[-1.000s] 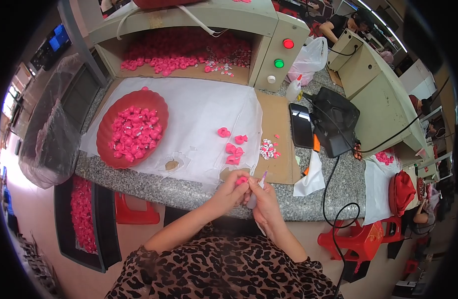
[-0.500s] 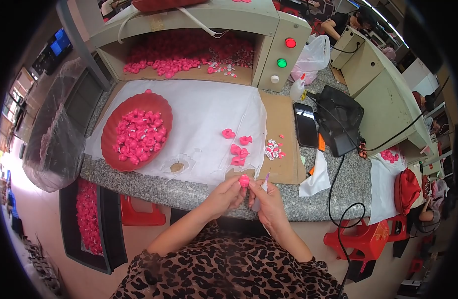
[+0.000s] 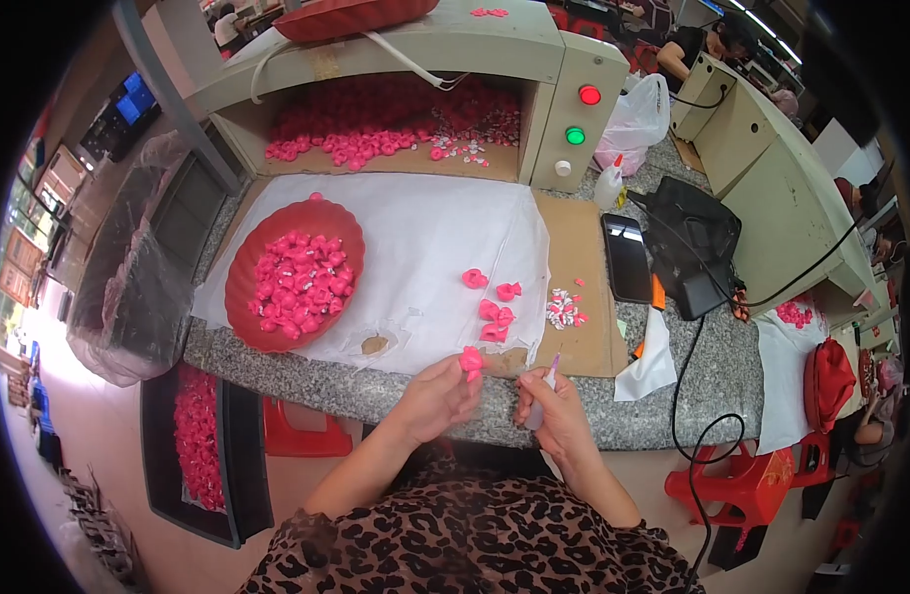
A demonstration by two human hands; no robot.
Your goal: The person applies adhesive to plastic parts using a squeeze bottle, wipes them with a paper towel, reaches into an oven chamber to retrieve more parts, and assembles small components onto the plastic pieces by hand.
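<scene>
In the head view, my left hand pinches a small pink figure-like piece between thumb and fingertips, just above the table's front edge. To its right, my right hand is closed around a slim translucent bottle with a thin purple tip pointing up. The two hands are apart. Several similar pink pieces lie on the white sheet beyond my hands. A little heap of tiny white and pink parts rests on the cardboard beside them.
A red scalloped bowl of pink pieces stands at the left. Behind is a beige cabinet with more pieces inside. A phone, black bag, white bottle and loose cable are on the right.
My hands have moved apart; the pink piece has gone left in my left hand, away from my right hand with the bottle. The whole view has shifted slightly.
</scene>
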